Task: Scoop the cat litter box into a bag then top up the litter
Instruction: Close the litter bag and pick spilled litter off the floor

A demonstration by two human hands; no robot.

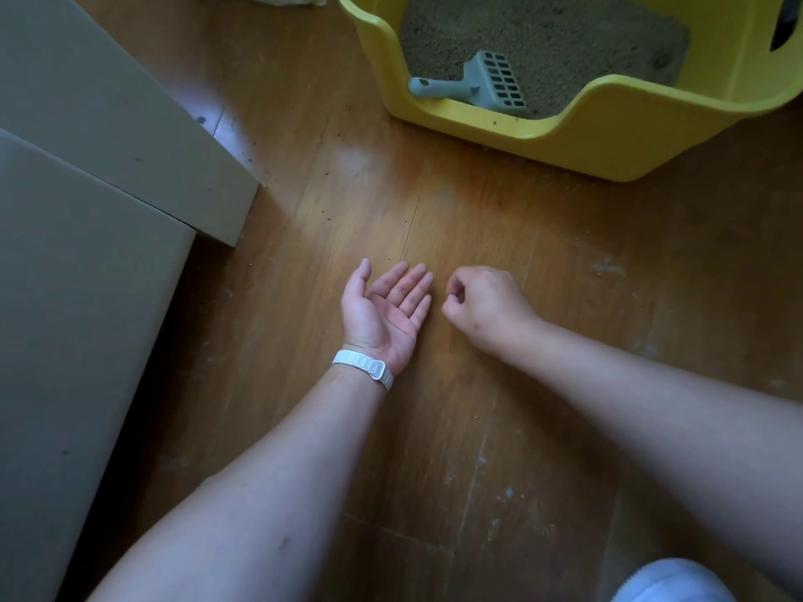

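The yellow litter box [608, 136] sits on the wooden floor [434, 219] at upper right. It holds litter [543, 41] and the grey scoop [486, 82], whose handle is by the low front lip. Nearer us, our left hand [384, 308] lies palm up, its grip apart. Just beside it, our right hand [482, 302] has its grip curled together, with nothing visible in it. Cardboard boxes [87, 254] stand to the left.

This is looking like a room in a lived-in home with a cat. A yellow litter box [608, 141] is sitting directly on a scuffed wood-plank floor [478, 219], holding sandy litter [543, 36] with a grey slotted scoop [486, 82] lying in it. Stray grains are dotting the planks, and pale cardboard-like panels [87, 275] are lying along the left.
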